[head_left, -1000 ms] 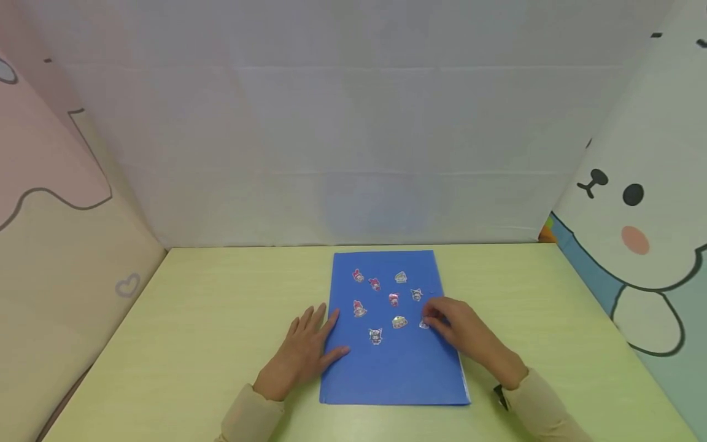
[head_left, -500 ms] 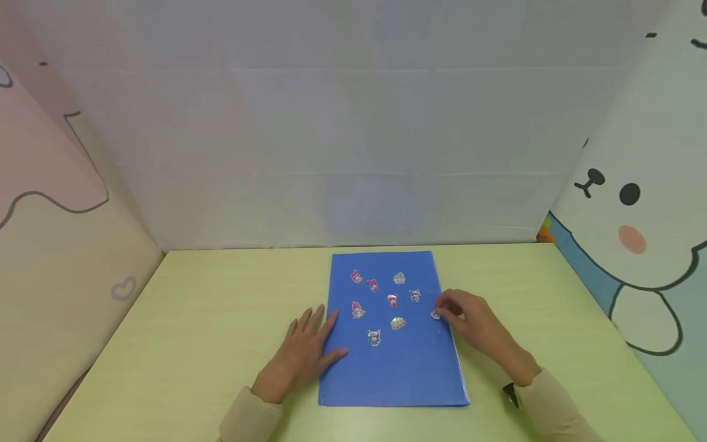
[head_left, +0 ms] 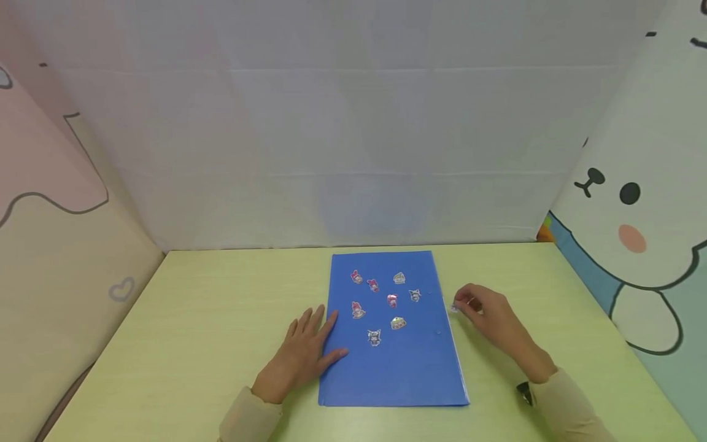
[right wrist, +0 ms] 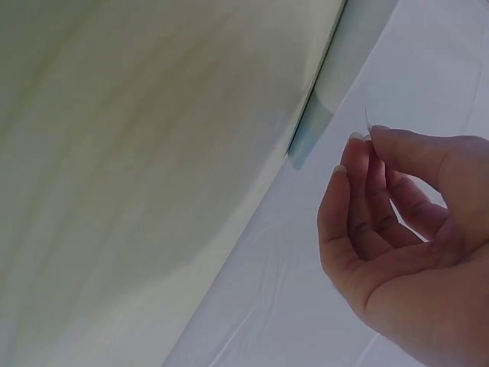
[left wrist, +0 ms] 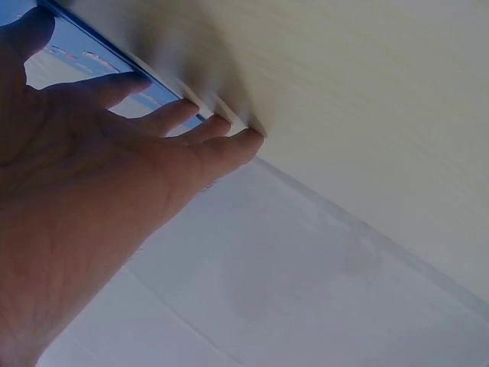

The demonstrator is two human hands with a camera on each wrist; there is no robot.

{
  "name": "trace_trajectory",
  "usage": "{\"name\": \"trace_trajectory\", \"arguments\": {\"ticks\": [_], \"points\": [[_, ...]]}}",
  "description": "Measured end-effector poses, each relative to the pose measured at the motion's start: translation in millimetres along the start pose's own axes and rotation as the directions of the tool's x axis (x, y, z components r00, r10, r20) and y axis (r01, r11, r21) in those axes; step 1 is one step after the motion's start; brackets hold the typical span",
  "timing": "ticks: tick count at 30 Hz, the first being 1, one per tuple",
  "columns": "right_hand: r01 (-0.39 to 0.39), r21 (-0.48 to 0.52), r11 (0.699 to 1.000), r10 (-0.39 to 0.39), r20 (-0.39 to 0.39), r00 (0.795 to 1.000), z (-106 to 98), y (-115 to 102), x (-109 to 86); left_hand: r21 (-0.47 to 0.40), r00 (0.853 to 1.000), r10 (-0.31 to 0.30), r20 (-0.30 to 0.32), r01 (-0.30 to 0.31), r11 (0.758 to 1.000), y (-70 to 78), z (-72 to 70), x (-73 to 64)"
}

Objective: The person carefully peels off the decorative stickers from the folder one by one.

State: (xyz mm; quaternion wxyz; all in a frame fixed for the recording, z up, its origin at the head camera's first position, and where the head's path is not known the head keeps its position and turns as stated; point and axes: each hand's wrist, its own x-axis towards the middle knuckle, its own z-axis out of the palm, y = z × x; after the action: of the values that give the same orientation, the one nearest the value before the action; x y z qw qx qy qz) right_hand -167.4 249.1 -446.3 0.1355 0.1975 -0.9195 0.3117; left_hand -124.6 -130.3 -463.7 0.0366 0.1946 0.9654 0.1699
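A blue folder [head_left: 400, 374] lies flat on the table, with several small shiny character stickers on its upper half, such as a pink-eared sticker [head_left: 358, 310] and a silver one with pointed ears [head_left: 374, 337]. My left hand [head_left: 302, 347] rests spread along the folder's left edge, thumb and index fingertip on the blue cover. Just past the right edge of the folder, my right hand [head_left: 491, 316] pinches a small sticker [head_left: 454, 308] between thumb and index finger. The right wrist view shows that sticker [right wrist: 367, 118] edge-on as a thin sliver, its picture not visible there.
The pale yellow table [head_left: 237, 288] extends on both sides of the folder. A white cloth wall [head_left: 353, 209] rises behind it, and printed cartoon panels stand at left and right. A small clear bit [head_left: 439, 333] sits on the folder's right part.
My right hand has peeled the sticker off the folder's right part and carried it rightward past the folder's edge. My left hand stays in place.
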Motion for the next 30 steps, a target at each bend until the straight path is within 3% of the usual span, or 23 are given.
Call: {"name": "trace_trajectory", "arguments": {"ticks": [13, 21, 30], "points": [[-0.047, -0.076, 0.996, 0.043, -0.050, 0.998, -15, 19, -5.3, -0.001, 1.000, -0.011, 0.005, 0.011, 1.000, -0.1, 1.7, 0.4], [-0.172, -0.087, 0.981, 0.174, 0.010, 0.985, -24, 27, -10.6, -0.011, 1.000, -0.008, 0.002, 0.008, 1.000, 0.5, 0.2, 0.1], [-0.236, -0.133, 0.963, 0.246, 0.058, 0.968, -33, 37, -15.1, -0.008, 1.000, -0.016, 0.011, 0.016, 1.000, 2.6, -2.0, -0.9]]}}
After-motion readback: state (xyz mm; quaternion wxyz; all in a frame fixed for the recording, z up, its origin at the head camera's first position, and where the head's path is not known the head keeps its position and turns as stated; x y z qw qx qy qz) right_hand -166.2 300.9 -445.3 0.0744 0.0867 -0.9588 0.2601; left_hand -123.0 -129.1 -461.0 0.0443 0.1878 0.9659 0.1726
